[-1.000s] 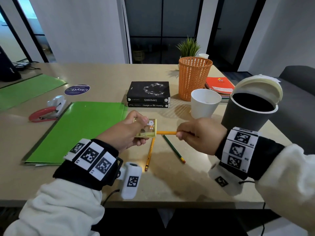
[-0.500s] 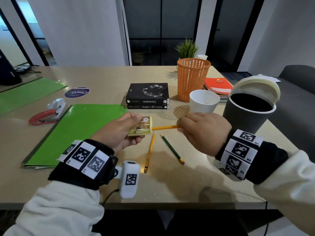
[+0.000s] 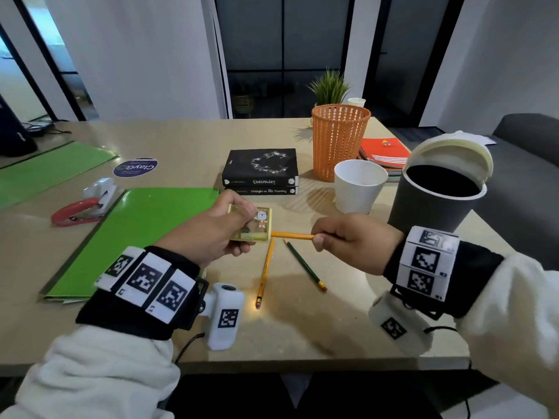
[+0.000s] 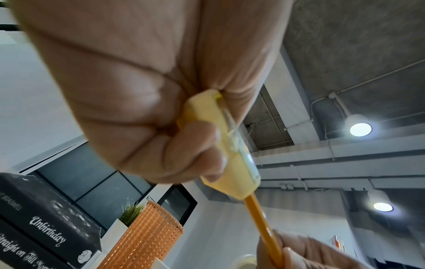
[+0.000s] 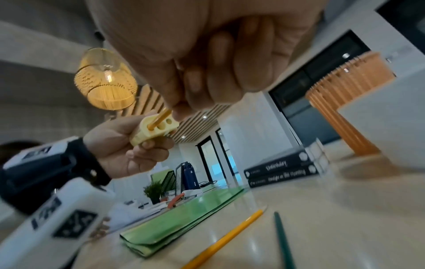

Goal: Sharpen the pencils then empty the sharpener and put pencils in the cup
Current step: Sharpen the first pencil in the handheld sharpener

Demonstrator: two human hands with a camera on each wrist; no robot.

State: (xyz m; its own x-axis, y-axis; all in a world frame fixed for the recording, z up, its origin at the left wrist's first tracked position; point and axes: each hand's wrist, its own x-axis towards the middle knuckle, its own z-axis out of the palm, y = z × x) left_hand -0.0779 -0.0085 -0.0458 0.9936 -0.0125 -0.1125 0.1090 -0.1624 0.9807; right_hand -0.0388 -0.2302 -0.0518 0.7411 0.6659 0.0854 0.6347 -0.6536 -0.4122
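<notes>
Fingers of the left hand [image 3: 208, 234] clamp a yellow sharpener [image 3: 252, 225] above the table [image 3: 302, 334] while the right hand [image 3: 354, 240] pinches an orange pencil [image 3: 292, 236] seated in it.

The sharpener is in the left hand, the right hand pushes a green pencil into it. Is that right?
Not quite: the pencil in the sharpener is yellow-orange, as the head view shows. The green pencil lies on the table. The hands are as you said, left hand and right hand.
</notes>
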